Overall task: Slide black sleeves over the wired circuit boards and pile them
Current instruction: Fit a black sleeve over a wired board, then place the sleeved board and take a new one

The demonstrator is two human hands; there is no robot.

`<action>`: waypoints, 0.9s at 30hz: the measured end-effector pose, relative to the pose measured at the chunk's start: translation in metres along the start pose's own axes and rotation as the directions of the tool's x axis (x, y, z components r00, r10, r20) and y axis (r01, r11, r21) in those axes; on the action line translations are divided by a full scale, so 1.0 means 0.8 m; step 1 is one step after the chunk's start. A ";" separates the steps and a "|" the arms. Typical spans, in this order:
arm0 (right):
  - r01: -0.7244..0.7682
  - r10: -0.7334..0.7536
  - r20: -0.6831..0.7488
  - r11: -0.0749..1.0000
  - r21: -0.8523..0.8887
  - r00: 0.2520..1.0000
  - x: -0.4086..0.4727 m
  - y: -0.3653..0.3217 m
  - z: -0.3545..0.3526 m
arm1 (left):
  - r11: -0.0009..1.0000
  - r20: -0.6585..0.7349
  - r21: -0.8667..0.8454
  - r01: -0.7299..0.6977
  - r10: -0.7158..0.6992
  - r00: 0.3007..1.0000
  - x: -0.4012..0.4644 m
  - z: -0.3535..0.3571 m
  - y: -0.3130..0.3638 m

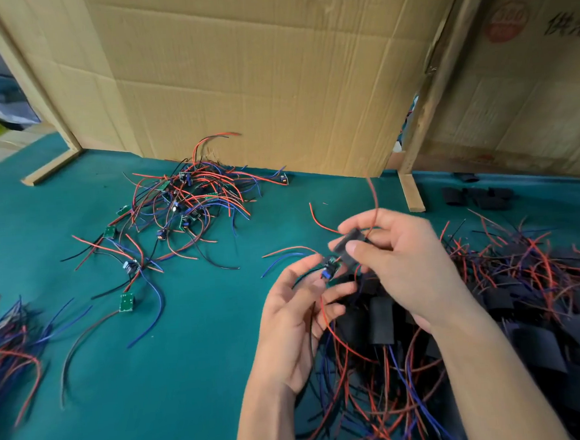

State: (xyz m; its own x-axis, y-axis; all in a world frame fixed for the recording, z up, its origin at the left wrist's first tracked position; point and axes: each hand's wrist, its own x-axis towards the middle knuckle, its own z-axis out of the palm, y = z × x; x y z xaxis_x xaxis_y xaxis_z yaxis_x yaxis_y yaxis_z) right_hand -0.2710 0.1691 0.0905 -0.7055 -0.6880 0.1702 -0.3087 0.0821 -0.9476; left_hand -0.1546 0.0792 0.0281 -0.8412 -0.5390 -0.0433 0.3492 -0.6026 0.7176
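A person's left hand (298, 308) pinches a small green circuit board (329, 268) between thumb and fingertips, its red and blue wires trailing. The right hand (398, 263) pinches a black sleeve (350, 244) at about two o'clock from the board, nearly touching it. To do this well, likely keep the sleeve mouth open, wires fed through first, board held level. Both forearms reach in from six o'clock. Finished pile (494, 308) lies at four o'clock, bare boards (184, 206) at ten
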 end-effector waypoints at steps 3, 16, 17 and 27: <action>0.019 -0.017 -0.052 1.000 0.024 0.999 0.002 0.000 -0.006 | 0.999 -0.052 0.021 -0.031 0.033 0.998 0.000 -0.001 -0.001; -0.074 0.070 0.148 0.997 0.024 0.987 -0.002 0.001 0.012 | 0.991 -0.173 0.018 -0.132 0.133 0.976 0.006 -0.010 -0.008; -0.075 0.073 0.134 0.997 0.014 0.988 -0.002 0.001 0.017 | 0.988 -0.179 0.028 -0.151 0.153 0.972 0.007 -0.011 -0.009; -0.061 0.072 0.098 0.992 -0.109 0.993 -0.007 -0.005 0.049 | 0.961 -0.151 0.051 -0.272 0.277 0.949 0.009 -0.007 -0.011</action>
State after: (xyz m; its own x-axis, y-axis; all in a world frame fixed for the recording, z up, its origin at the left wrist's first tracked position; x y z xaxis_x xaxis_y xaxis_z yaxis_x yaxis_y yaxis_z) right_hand -0.2408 0.1444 0.0829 -0.6600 -0.7476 0.0744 -0.3330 0.2024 -0.9210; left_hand -0.1614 0.0778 0.0175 -0.6396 -0.7669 0.0526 0.5432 -0.4024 0.7369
